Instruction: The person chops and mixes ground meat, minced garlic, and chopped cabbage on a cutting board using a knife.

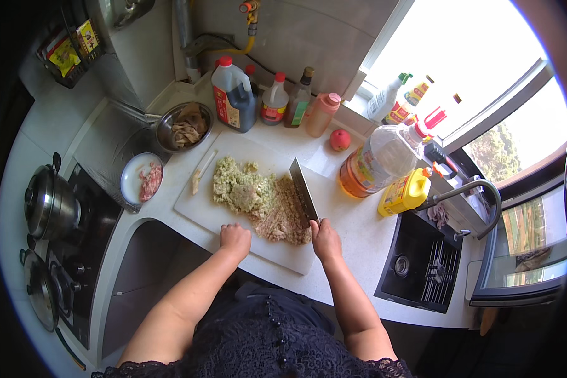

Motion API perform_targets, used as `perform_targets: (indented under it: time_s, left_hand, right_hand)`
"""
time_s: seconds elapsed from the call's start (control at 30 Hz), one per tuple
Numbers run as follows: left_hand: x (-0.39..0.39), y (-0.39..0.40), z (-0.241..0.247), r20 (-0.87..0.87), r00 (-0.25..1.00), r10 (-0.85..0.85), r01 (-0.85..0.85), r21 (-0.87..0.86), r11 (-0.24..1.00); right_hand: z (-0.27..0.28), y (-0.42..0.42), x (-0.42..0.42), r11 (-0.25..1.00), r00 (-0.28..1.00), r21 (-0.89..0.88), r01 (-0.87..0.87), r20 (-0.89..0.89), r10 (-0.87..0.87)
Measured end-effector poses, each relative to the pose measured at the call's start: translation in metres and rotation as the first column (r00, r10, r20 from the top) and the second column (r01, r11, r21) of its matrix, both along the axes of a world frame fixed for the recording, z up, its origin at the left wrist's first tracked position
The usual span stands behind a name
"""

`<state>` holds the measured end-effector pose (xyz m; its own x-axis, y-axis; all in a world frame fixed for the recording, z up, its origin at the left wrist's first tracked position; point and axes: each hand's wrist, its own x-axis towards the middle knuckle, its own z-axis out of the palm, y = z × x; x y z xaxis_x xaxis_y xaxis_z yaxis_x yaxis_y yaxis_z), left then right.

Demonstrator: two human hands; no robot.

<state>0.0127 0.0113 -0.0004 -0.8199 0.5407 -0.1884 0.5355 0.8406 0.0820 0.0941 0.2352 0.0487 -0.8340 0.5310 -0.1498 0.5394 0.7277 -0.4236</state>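
A white cutting board (274,257) lies on the counter in front of me. Minced meat (281,219) is spread over its right part, and a heap of pale green chopped vegetable (241,186) adjoins it on the left. My right hand (327,240) grips the handle of a cleaver (302,189), whose blade stands on edge along the right side of the meat. My left hand (236,241) is curled into a loose fist at the board's near edge, with nothing visible in it. A small pale piece of food (195,182) rests near the board's left end.
Left of the board are a bowl with raw meat (150,182), a steel bowl holding brown cloth-like material (189,125) and a gas stove (82,264) with pots. Sauce bottles (234,97) and an apple (340,140) stand behind. An oil bottle (380,158), yellow jug (405,191) and sink (418,264) are rightward.
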Motion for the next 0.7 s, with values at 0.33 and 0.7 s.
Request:
perform_targets:
  time_s: [0.33,0.7]
  left_hand:
    - [0.001,-0.002,0.003,0.0,1.0,-0.006,0.006,0.003,1.0]
    - [0.002,-0.004,0.001,-0.007,1.0,-0.011,0.011,-0.002,1.0]
  right_hand:
    - [0.014,-0.015,-0.003,0.999,0.998,-0.008,-0.048,0.033,0.048]
    - [0.018,-0.032,0.0,0.999,0.998,-0.027,-0.045,-0.054,0.043]
